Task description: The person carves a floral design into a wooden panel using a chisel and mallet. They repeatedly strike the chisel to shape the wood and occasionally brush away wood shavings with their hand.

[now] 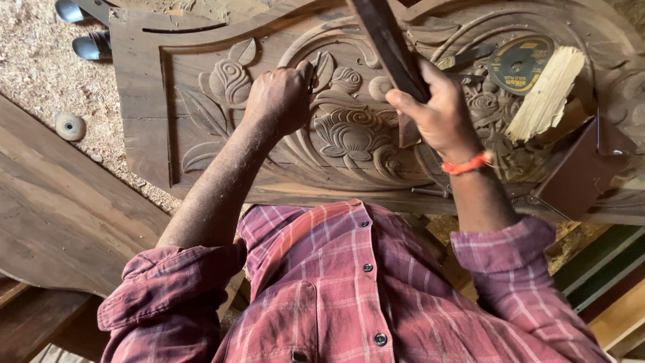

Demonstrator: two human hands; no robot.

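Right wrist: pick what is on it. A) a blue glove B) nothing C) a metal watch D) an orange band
D: an orange band circles the wrist just below the right hand, which grips a dark mallet over the carved panel; no watch or glove shows.

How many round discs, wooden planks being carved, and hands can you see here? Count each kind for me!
Round discs: 2, the dark cutting disc on the carved panel and the pale disc on the sawdust.
Carved panels: 1.
Hands: 2, left hand and right hand.
Total: 5.
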